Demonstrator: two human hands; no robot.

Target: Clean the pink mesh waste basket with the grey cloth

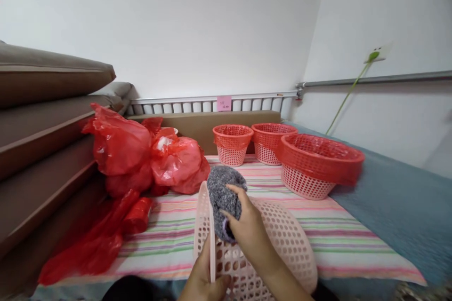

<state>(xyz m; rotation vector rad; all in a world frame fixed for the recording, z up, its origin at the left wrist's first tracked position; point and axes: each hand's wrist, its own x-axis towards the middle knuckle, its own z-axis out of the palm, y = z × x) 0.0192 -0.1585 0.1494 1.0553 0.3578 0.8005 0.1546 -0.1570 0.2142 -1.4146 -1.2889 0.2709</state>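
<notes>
A pale pink perforated plastic basket (287, 230) lies tipped on its side close to me, at the bottom middle of the head view. My left hand (205, 277) is closed around its near rim, thumb on the inner side and fingers partly hidden behind the wall. In my right hand (245, 221) is a bunched, fuzzy grey cloth (223, 188) with a small purple edge, pressed against the upper rim and inner wall. Part of that cloth is covered by my fingers.
Three pink baskets lined with red plastic bags, left (231, 146), middle (270, 143) and right (310, 178), stand on the striped cloth (169, 244). Filled red bags (123, 146) and a red bag roll (137, 216) lie left, beside stacked brown cushions (45, 127).
</notes>
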